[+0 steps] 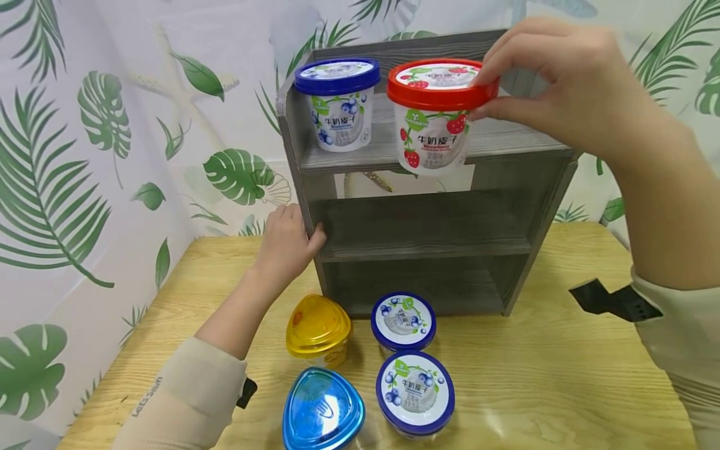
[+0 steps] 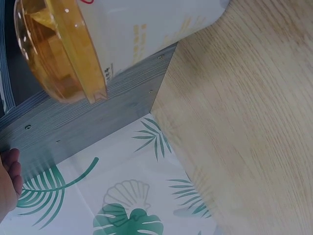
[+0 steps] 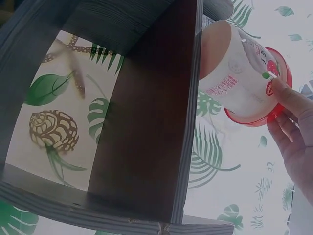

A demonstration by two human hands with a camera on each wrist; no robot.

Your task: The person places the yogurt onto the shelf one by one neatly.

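Observation:
My right hand (image 1: 568, 87) pinches the red lid of a strawberry tub (image 1: 433, 134) between thumb and fingers, at the front of the top board of a grey wooden shelf (image 1: 422, 225). From the right wrist view, the tub (image 3: 239, 78) shows its underside past the board's edge; whether it touches is unclear. My left hand (image 1: 287, 240) holds the shelf's left side panel, thumb at the front edge. Beside the strawberry tub, a blue-lidded blueberry tub (image 1: 342, 119) stands upright on the top board. In the left wrist view only part of the left hand (image 2: 9, 181) shows.
Before the shelf, on the wooden table (image 1: 562, 375), stand two blueberry tubs (image 1: 403, 322), a yellow-lidded cup (image 1: 317, 328) and a blue-lidded cup (image 1: 323, 409). A leaf-patterned backdrop (image 1: 124, 156) surrounds the table at the back and left.

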